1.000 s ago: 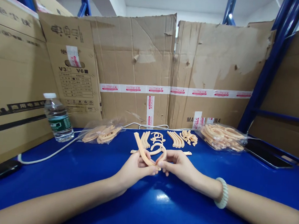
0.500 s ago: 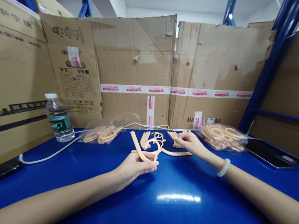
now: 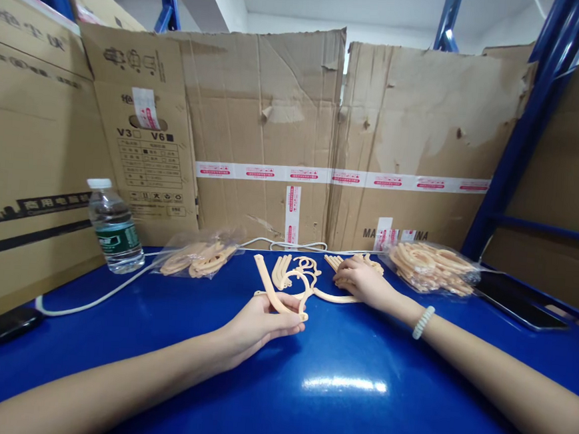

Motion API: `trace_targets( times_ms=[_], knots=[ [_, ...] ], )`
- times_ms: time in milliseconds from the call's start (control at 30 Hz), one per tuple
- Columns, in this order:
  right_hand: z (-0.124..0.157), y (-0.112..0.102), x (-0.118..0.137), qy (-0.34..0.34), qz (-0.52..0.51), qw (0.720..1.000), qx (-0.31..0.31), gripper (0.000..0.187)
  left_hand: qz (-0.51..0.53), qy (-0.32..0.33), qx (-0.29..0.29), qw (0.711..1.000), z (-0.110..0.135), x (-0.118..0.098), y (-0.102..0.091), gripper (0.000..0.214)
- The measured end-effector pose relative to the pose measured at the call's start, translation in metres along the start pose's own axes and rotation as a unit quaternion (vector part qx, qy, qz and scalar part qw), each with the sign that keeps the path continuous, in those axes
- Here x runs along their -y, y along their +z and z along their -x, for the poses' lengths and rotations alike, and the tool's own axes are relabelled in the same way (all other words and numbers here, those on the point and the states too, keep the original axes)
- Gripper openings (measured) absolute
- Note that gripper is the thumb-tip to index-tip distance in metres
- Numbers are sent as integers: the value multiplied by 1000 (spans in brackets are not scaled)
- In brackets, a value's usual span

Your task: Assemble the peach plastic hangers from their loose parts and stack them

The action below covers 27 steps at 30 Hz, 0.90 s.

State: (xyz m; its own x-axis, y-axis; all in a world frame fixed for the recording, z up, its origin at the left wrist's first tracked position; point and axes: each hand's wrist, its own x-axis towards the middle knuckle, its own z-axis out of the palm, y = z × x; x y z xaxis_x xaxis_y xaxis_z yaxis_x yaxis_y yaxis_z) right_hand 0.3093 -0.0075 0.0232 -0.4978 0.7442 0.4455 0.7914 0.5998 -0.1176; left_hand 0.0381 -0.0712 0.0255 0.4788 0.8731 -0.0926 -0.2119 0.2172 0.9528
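Observation:
My left hand [image 3: 268, 322] is closed around a beige curved piece [image 3: 267, 283] with a long arm slanting up and a small rounded end by the thumb. Behind it, a beige ring-shaped piece [image 3: 299, 276] seems to overlap or join it; I cannot tell which. A long bowed beige strip [image 3: 331, 296] extends to the right on the table. My right hand [image 3: 364, 282] is lowered over a group of slim beige strips [image 3: 335, 262], fingers curled down; its fingertips and anything in them are hidden. Near the middle lie more curved strips [image 3: 281, 271] and small hook-like pieces [image 3: 307, 264].
On the blue table [image 3: 195, 397] lie a clear bag of beige pieces [image 3: 201, 257] at left and a fuller bag [image 3: 431, 265] at right. A water bottle [image 3: 115, 230], a black object [image 3: 10, 326], a white cable [image 3: 86, 307] and a phone [image 3: 518, 302] are around. Cardboard [image 3: 266, 135] walls the back.
My right hand has come down and slightly left onto the beige strips, its fingers now curled over them. My left hand and its piece have hardly moved.

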Motion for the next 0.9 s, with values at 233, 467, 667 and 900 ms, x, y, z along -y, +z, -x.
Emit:
trace_targets(
  times_ms=[233,467,667,900],
  knots=[
    [-5,1,1,17,-122,991,-44,11,-9,5,12,1000,-2,1,-3,30],
    [-5,-10,12,102,-295,939,-144,27,-17,4,11,1000,-3,1,-3,32],
    [-1,-23,48,166,-598,750,-231,33,-18,8,12,1000,-1,0,0,31],
    [7,-17,80,191,-655,717,-145,30,-28,28,33,999,-4,4,-4,27]
  ],
)
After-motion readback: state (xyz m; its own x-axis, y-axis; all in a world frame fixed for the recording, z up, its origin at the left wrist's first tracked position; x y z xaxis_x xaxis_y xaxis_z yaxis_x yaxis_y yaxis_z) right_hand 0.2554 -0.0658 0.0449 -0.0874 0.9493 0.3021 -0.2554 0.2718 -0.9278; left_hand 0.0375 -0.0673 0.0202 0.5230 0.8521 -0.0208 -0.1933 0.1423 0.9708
